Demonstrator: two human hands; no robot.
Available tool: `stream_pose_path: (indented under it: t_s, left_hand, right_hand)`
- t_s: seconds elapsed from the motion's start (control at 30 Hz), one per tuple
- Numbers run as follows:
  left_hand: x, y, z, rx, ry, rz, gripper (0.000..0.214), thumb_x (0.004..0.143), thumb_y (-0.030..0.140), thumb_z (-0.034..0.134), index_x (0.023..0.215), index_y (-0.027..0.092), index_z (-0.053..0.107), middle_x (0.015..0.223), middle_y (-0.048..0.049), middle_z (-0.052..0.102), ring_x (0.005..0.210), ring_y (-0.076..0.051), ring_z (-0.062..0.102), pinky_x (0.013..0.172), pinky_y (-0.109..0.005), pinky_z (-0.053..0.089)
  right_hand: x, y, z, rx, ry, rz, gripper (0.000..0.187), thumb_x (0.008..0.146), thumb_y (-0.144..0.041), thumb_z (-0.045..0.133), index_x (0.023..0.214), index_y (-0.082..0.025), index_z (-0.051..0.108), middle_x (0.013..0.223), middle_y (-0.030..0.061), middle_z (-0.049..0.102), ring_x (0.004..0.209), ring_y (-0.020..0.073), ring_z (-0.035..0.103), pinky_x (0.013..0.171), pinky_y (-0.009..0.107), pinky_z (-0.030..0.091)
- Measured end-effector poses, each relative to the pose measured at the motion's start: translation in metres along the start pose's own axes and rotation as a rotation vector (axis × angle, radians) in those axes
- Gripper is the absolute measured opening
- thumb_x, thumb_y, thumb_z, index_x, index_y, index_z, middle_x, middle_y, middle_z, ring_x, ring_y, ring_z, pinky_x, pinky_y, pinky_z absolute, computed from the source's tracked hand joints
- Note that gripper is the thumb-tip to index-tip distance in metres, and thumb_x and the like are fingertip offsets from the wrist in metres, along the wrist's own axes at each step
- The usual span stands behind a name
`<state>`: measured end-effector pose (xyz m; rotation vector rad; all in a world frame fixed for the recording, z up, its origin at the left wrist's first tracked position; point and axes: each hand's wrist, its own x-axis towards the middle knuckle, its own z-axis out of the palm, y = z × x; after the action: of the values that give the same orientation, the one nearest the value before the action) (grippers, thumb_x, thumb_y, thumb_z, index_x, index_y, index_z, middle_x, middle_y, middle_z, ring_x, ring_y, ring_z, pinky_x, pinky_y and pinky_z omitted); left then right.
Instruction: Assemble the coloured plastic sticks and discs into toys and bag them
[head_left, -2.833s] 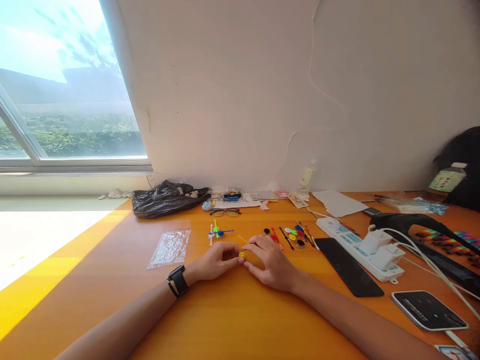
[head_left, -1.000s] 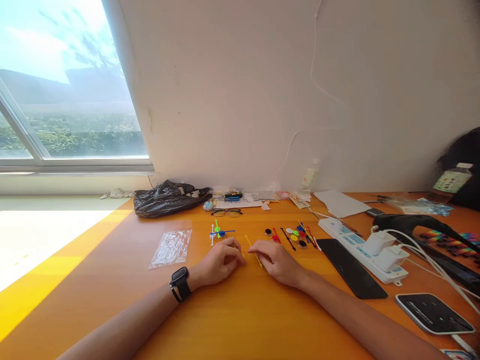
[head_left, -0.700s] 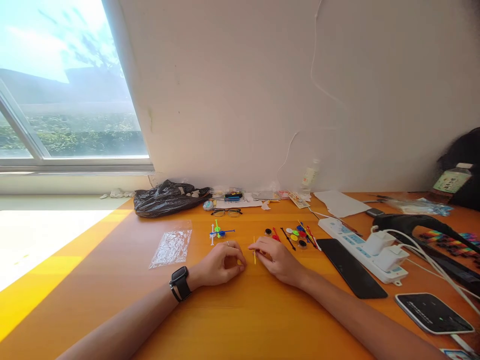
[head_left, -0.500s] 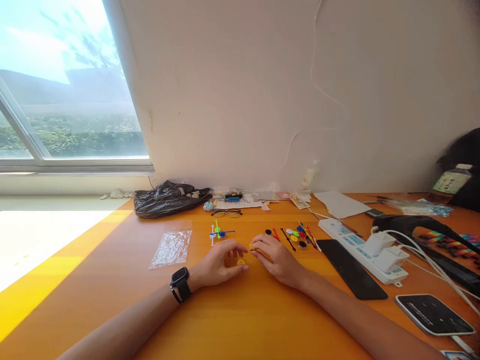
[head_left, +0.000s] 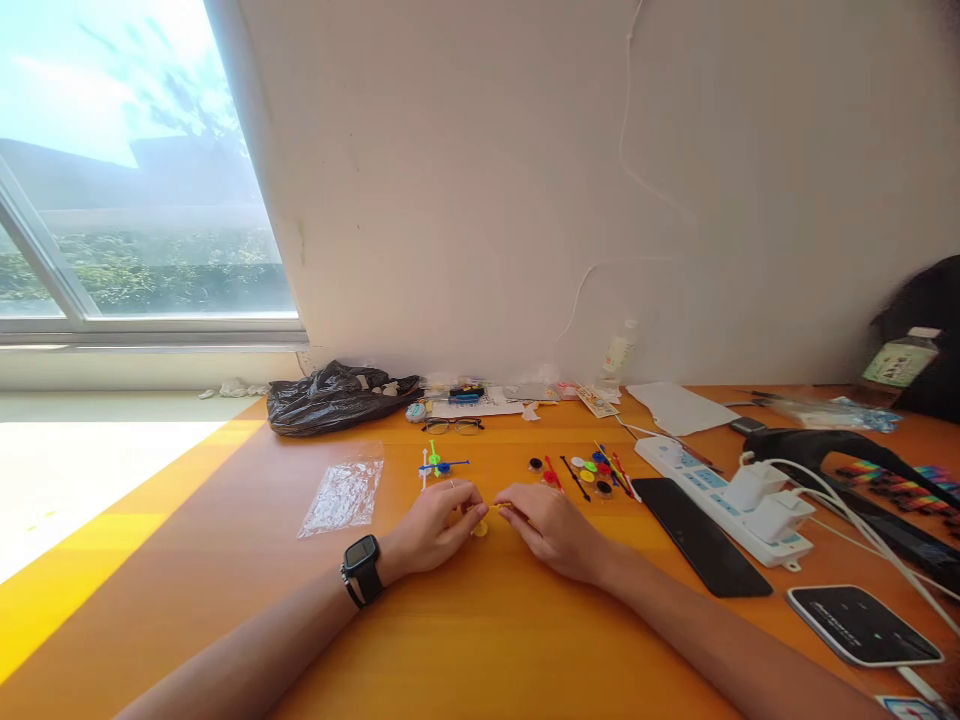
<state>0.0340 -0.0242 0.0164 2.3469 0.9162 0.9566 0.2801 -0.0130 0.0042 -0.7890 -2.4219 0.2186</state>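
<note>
My right hand (head_left: pixel 553 525) pinches a thin yellow plastic pointer (head_left: pixel 500 505) between thumb and fingertips. Opposite it, my left hand (head_left: pixel 444 525) is closed, thumb pressed to the fingertips; what it holds, if anything, is too small to make out. A round yellow disc (head_left: pixel 480 530) shows at the left fingertips, partly hidden by the thumb. Beyond the left hand lie joined spinners in blue (head_left: pixel 445 468), green (head_left: pixel 434 459) and white. To the right are loose pieces: a black pointer (head_left: pixel 576 479), a red pointer (head_left: pixel 553 473), a black disc (head_left: pixel 535 465) and several other coloured discs.
A clear plastic bag (head_left: pixel 343 497) lies left of my hands, with a black plastic bag (head_left: pixel 334 400) behind it. Glasses (head_left: pixel 454 427) rest near the back. On the right are a phone (head_left: pixel 701 537), a power strip (head_left: pixel 724 500) with chargers, and a black-topped device (head_left: pixel 864 625).
My left fingers have closed from an open curl, thumb moving up to the fingertips. My right hand has shifted slightly left, and its yellow pointer now shows more clearly. The yellow disc is more covered.
</note>
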Motion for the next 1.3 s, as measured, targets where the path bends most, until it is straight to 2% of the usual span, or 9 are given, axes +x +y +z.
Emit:
stream_pose_path:
  t_s: [0.17,0.43,0.6,0.77,1.03,1.3]
  left_hand:
    - [0.001,0.000,-0.001,0.032,0.107,-0.037,0.038,0.106,0.039,0.042,0.073,0.021,0.040,0.071,-0.0008,0.053,0.068,-0.016,0.045,0.067,-0.030,0.034]
    - [-0.001,-0.004,-0.001,0.100,0.236,-0.099,0.038,0.107,0.041,0.041,0.075,0.021,0.041,0.072,0.0001,0.050,0.068,-0.016,0.044,0.066,-0.030,0.033]
    - [-0.001,-0.002,-0.003,0.063,0.193,-0.106,0.037,0.107,0.041,0.039,0.075,0.021,0.042,0.071,-0.0001,0.051,0.066,-0.016,0.044,0.066,-0.029,0.033]
    - [-0.001,-0.002,-0.002,0.012,0.151,-0.062,0.034,0.106,0.037,0.041,0.076,0.021,0.044,0.073,-0.0005,0.054,0.067,-0.015,0.046,0.065,-0.029,0.035]
    - [-0.003,-0.006,0.002,-0.008,0.019,-0.002,0.034,0.109,0.037,0.042,0.080,0.020,0.048,0.073,0.0000,0.056,0.065,-0.014,0.046,0.063,-0.027,0.035]
    - [-0.004,-0.009,0.003,0.014,0.027,0.048,0.028,0.109,0.036,0.043,0.088,0.020,0.053,0.078,-0.0013,0.062,0.068,-0.014,0.050,0.065,-0.027,0.037]
  right_hand:
    - [0.001,0.003,-0.005,-0.032,0.058,0.070,0.027,0.112,-0.030,0.043,0.095,-0.022,0.062,0.086,0.0046,0.069,0.075,0.0202,0.062,0.071,0.032,0.043]
    - [0.002,0.005,-0.009,-0.011,0.127,0.155,0.026,0.111,-0.031,0.046,0.093,-0.022,0.061,0.084,0.0033,0.067,0.075,0.0191,0.063,0.069,0.030,0.041]
    - [0.002,0.008,-0.008,0.066,0.134,0.133,0.029,0.112,-0.036,0.045,0.100,-0.022,0.068,0.091,0.0057,0.072,0.080,0.0200,0.065,0.073,0.030,0.045]
    - [0.000,0.009,-0.004,0.104,0.109,0.072,0.033,0.113,-0.038,0.045,0.105,-0.022,0.074,0.087,0.0063,0.070,0.077,0.0198,0.063,0.072,0.032,0.046]
    - [0.000,0.003,-0.002,0.143,0.062,0.037,0.028,0.112,-0.035,0.048,0.109,-0.021,0.073,0.090,0.0057,0.069,0.080,0.0187,0.061,0.076,0.031,0.046]
    - [0.001,0.001,-0.002,0.145,0.041,0.049,0.024,0.111,-0.033,0.051,0.107,-0.021,0.071,0.089,0.0045,0.067,0.079,0.0178,0.058,0.076,0.032,0.045]
